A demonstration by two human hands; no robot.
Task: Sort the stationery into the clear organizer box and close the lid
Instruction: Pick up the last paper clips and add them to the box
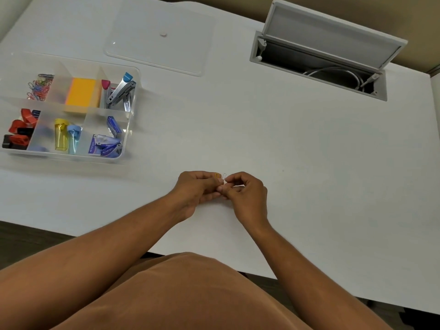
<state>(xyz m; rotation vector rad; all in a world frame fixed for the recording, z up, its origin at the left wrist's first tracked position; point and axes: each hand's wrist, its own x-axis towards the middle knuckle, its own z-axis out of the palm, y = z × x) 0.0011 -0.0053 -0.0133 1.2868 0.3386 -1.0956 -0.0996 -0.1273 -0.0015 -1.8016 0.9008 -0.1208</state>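
The clear organizer box (133, 110) stands open at the left of the white table. Its compartments hold coloured paper clips (39, 88), an orange sticky-note block (82, 94), staplers (121, 90), red and black binder clips (20, 131), yellow and blue sharpeners (66, 138) and staple boxes (107, 141). Its clear lid (162, 36) lies flat behind it. At the table's middle front, my left hand (195, 189) pinches an orange paper clip (216, 175). My right hand (247, 194) touches it fingertip to fingertip and pinches a white paper clip (224, 176).
An open cable hatch (319, 58) with a raised flap and grey cables sits at the back right of the table. The table's front edge runs just below my forearms.
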